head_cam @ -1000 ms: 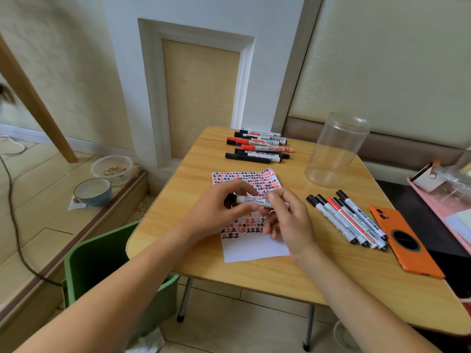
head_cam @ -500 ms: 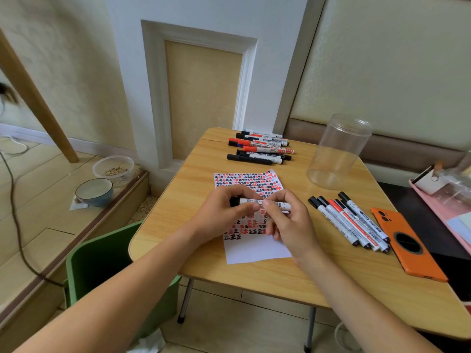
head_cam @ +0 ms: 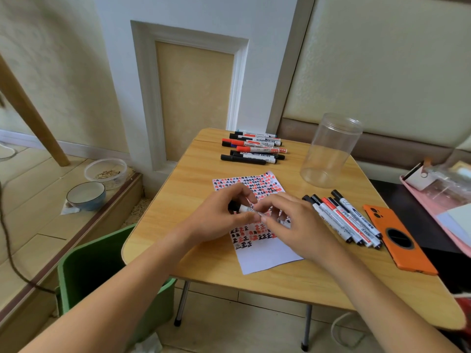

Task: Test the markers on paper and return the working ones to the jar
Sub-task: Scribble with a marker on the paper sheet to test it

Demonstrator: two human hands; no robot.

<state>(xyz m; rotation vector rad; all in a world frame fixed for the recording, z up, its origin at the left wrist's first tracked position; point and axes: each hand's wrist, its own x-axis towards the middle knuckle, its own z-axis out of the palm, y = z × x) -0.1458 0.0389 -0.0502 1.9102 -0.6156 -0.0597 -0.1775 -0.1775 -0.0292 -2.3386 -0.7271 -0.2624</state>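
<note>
My two bare forearms are reaching in from the lower edge of the frame, no sleeves showing; left hand (head_cam: 219, 217) and right hand (head_cam: 300, 225) are wearing no gloves, rings or watch.

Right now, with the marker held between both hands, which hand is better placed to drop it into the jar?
Probably the right hand: the jar stands on its side; the left hand would cross over.

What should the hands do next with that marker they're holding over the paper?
Probably pull the black cap off. Both the left hand and the right hand grip one marker just above the paper, and its cap looks on, so it can't write yet. The jar stands empty, waiting for markers that work.
</note>
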